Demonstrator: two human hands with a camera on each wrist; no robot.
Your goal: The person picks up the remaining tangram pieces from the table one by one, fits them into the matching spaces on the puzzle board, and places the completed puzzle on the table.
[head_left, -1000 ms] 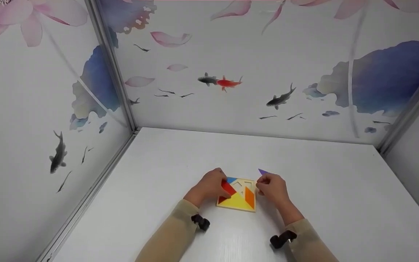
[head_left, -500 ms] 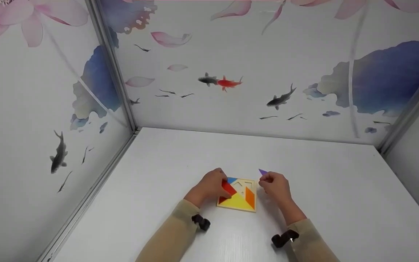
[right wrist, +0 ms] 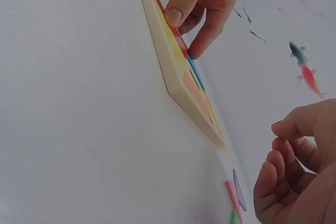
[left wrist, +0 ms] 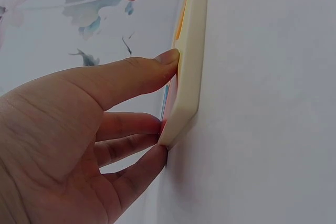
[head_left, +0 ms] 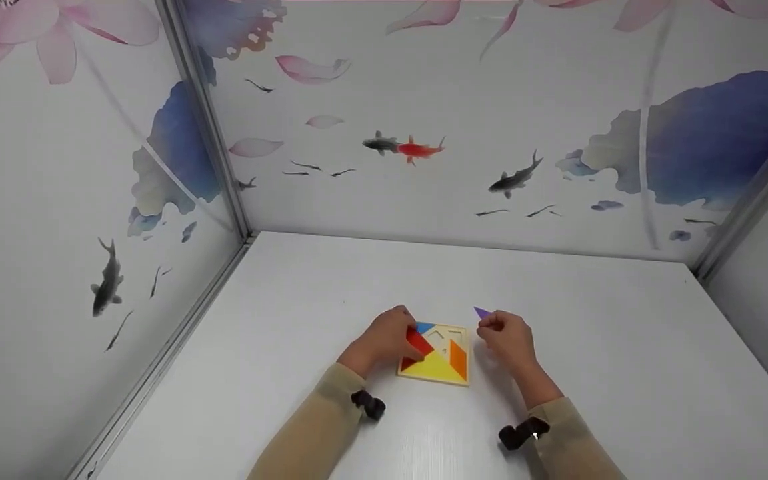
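Observation:
A square wooden tangram board (head_left: 451,335) lies on the white table, its far right recesses bare. My left hand (head_left: 387,338) grips the left side, thumb on top and fingers at the edge, as the left wrist view shows. Set in the board are a yellow triangle (head_left: 434,367), a red piece (head_left: 419,343), an orange parallelogram (head_left: 457,361) and a blue piece (head_left: 425,327). Right of the board my right hand (head_left: 509,340) hovers with loosely curled fingers, no piece visible in them. Near it lie a purple piece (right wrist: 239,190), a pink piece (right wrist: 231,198) and a green piece (right wrist: 233,216).
The white tabletop (head_left: 331,280) is bounded by printed panels, with a metal frame post (head_left: 214,133) in the left corner. A black wrist camera (head_left: 369,405) sits on the left sleeve and another black camera (head_left: 524,433) on the right sleeve.
My right hand has drawn slightly away from the board, up and to the right. The left hand and the board stay in place.

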